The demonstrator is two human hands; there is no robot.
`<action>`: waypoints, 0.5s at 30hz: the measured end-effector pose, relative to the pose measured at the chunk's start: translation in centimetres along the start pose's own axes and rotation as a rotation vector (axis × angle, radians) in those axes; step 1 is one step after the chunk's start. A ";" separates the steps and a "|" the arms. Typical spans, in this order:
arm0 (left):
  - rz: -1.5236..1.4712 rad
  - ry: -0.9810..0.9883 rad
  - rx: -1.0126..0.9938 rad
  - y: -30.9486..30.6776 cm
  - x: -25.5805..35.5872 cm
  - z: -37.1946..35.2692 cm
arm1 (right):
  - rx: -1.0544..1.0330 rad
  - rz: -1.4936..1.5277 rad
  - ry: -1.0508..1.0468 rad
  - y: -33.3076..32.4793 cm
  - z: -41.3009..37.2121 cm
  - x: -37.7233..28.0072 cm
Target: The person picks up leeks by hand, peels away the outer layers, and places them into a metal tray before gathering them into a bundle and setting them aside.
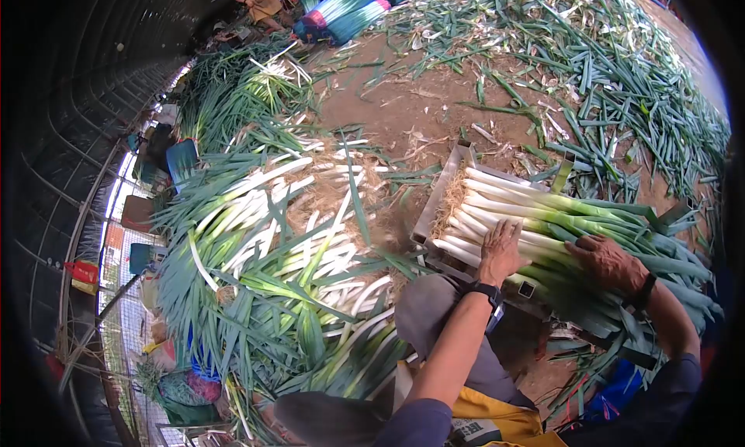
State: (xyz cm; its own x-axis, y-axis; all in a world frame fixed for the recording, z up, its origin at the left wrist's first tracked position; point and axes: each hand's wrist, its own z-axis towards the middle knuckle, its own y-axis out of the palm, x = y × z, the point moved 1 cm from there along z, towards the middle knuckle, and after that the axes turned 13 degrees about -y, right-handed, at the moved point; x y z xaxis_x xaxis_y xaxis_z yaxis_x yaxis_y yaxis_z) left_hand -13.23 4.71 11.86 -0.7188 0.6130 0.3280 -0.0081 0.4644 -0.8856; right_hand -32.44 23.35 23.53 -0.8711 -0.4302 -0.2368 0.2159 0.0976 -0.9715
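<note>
Long leeks [512, 206] with white stems and green leaves lie side by side in a metal rack [434, 191], their root ends against its left end plate. My left hand [503, 253] rests on the white stems with its fingers spread. Further right, my right hand [609, 261] lies over the green part of the same leeks, fingers pointing left and slightly bent. Both hands touch the leeks from above. The undersides of my fingers are hidden. A dark watch [487, 293] is on my left wrist, and a dark band [641, 292] circles the right one.
To the left is a large heap of loose leeks [310, 245]. Cut leaves [621, 98] litter the brown ground [380, 98]. Tied bundles [345, 12] lie at the far end near another person [260, 1]. My knee [423, 307] is close to the rack.
</note>
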 end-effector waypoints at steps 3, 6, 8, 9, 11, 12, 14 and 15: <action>0.041 -0.027 0.054 1.0 0.5 0.3 | -0.041 0.043 0.032 0.5 -0.2 1.1; 0.078 -0.088 0.004 0.7 1.5 -0.2 | -0.064 -0.030 0.082 0.2 0.5 -0.2; 0.069 -0.115 -0.021 1.0 1.3 -0.2 | -0.094 -0.237 0.115 1.9 0.2 -1.3; 0.057 -0.112 -0.001 2.0 1.0 -0.1 | -0.104 -0.222 0.132 2.4 0.3 -1.4; 0.045 -0.113 0.017 2.6 0.9 0.6 | -0.123 -0.195 0.171 2.9 0.6 -1.2; 0.046 -0.122 0.004 2.7 1.0 0.4 | -0.128 -0.175 0.168 3.4 0.5 -1.2; 0.050 -0.135 -0.017 2.8 1.0 0.6 | -0.136 -0.147 0.158 4.2 0.4 -0.5; 0.030 -0.125 0.002 3.0 0.7 0.9 | -0.141 -0.166 0.145 4.6 0.5 0.1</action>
State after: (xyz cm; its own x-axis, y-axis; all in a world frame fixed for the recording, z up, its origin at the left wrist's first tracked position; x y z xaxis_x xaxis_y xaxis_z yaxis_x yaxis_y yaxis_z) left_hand -14.42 5.98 9.16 -0.7995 0.5426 0.2577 0.0135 0.4451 -0.8954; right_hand -31.30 23.32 19.01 -0.9459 -0.3184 -0.0628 0.0099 0.1652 -0.9862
